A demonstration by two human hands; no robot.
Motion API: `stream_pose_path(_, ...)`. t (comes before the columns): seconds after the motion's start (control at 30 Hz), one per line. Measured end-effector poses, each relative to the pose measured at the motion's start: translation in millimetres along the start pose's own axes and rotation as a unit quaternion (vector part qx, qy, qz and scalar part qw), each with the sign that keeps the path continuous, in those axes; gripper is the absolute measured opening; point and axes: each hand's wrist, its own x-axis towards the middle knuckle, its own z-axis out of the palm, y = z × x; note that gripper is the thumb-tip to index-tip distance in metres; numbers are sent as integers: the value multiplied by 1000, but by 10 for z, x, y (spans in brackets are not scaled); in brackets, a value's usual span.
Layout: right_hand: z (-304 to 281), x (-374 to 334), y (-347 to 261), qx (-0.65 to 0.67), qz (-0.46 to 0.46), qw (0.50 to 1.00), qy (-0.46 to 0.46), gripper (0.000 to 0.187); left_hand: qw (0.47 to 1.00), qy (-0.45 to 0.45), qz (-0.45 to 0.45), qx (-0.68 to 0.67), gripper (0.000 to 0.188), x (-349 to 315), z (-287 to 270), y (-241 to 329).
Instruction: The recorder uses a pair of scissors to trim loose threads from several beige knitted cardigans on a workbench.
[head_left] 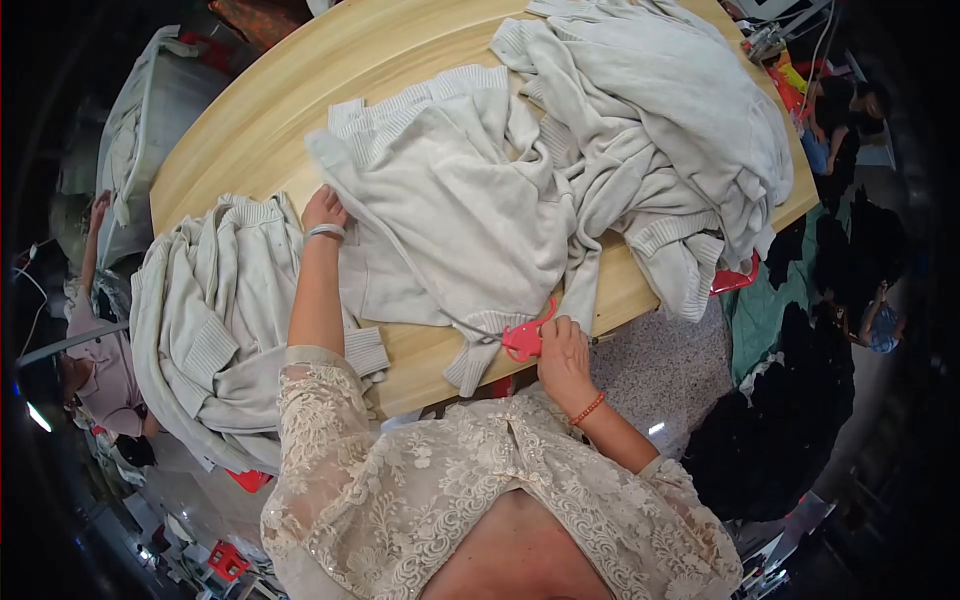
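A light grey knitted sweater (pixel 450 190) lies spread on the table in front of me, its ribbed hem toward the far side. My left hand (pixel 325 212), with a pale bangle at the wrist, is closed on the sweater's left edge; its fingertips are partly hidden. A cloth edge just beyond that hand is blurred. Close to the table's near edge, my right hand (pixel 566 358) is closed round pink-red-handled scissors (pixel 523 340). Their dark blades point left, over the sweater's near part.
A pile of grey sweaters (pixel 650 110) covers the table's right side, and another sweater heap (pixel 215 310) lies at the left. The wooden table (pixel 250 130) has a curved far edge. Black cloth (pixel 780 420) lies at right. Other people (pixel 105 370) are on both sides.
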Motion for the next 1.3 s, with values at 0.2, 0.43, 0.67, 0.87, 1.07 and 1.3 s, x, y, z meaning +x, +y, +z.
stream_pose_path(0.2,-11,30,113,50,6,998,-24,25,723,85,511,457,73,-821,-274,-648)
stream_pose_path(0.43,-59,93,76,-16,10,999,-26,21,413,-310,484,706,51,-2500,-504,-1418)
stream_pose_path(0.67,-96,141,76,-4,-20,1000,24,26,493,-398,333,698,28,-2668,-1092,-1385)
stream_pose_path(0.87,-156,218,81,117,2,992,-43,33,676,-192,467,536,45,-2279,-378,-1158)
stream_pose_path(1.07,-157,317,-140,123,-71,988,-60,39,873,15,312,375,49,-1081,-547,-1184)
stream_pose_path(1.3,-145,444,-100,105,-108,983,-101,32,992,-76,-30,99,21,-1241,-729,-1111)
